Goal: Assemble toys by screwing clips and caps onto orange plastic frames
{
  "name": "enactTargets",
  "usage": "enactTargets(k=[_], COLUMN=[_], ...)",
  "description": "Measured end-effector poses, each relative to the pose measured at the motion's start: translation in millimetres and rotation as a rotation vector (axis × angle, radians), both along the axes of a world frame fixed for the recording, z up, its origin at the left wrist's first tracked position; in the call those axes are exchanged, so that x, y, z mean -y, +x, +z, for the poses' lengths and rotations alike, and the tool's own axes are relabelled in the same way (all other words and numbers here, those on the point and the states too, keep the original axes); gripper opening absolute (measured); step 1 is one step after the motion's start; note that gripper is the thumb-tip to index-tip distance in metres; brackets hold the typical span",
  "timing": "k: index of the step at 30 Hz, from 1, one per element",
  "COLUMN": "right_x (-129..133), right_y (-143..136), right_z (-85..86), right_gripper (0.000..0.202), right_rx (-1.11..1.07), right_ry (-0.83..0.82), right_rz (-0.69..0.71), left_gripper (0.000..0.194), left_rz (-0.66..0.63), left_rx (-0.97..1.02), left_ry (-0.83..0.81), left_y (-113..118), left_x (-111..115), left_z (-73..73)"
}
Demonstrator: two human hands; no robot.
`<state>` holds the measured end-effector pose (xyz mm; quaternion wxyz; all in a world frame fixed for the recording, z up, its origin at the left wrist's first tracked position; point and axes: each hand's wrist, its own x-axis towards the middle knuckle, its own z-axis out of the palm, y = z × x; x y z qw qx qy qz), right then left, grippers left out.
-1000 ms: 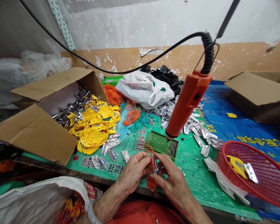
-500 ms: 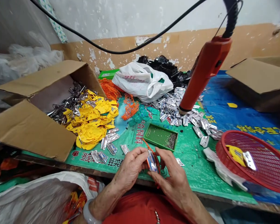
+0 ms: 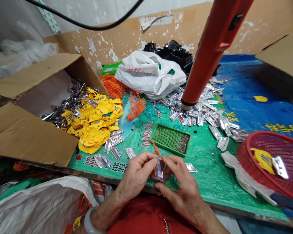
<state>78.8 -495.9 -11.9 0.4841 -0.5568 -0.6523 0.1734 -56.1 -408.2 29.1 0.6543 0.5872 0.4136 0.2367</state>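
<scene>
Both hands meet at the table's front edge over a small silver metal plate [image 3: 159, 169] set against an orange plastic part [image 3: 155, 149]. My left hand [image 3: 139, 172] pinches its upper left side between thumb and fingers. From the right, my right hand [image 3: 180, 182] grips the same piece, its thumb low and its fingers at the top. The fingers cover much of the orange part. Just beyond lies a green perforated tray [image 3: 166, 138] with small screws [image 3: 183, 143] heaped at its right end. A red electric screwdriver [image 3: 205, 55] hangs above the table.
Yellow parts [image 3: 95, 130] spill from a cardboard box [image 3: 31, 136] on the left. Silver plates [image 3: 197, 113] lie heaped behind, beside a white plastic bag [image 3: 150, 76]. A red basket [image 3: 249, 152] stands right, and orange parts [image 3: 136, 105] lie mid-table.
The view has tilted and moved closer, so the screwdriver looks larger and higher. Both hands keep their hold on the silver plate and orange part, with the fingers shifted slightly.
</scene>
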Motion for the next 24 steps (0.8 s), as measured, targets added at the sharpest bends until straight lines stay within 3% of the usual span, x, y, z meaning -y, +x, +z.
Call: enactTargets(k=[7,12,18,24], right_x=[-3.9,-6.5,-7.5,-3.8], right_y=[3.7,4.5,4.7,2.0], right_z=[-1.4,-1.9,7.1,18.1], right_gripper=[0.065,0.073,0.070,0.059], right_rx=[-0.053,0.046,0.326,0.469], right_ry=[-0.069,-0.103,0.064,0.139], right_rz=[0.053,0.056,-0.086,-0.345], left_gripper=[0.021,0.027,0.029,0.021], left_rz=[0.023,-0.072,-0.151,-0.257], left_rx=[-0.130,-0.160,-0.154,0.018], left_ry=[-0.055,-0.109,-0.175,-0.153], left_y=[4.1,7.4,9.9,4.2], left_x=[-8.6,-12.3,-13.8,-10.5], left_z=[-1.8,-0.9,0.1,16.1])
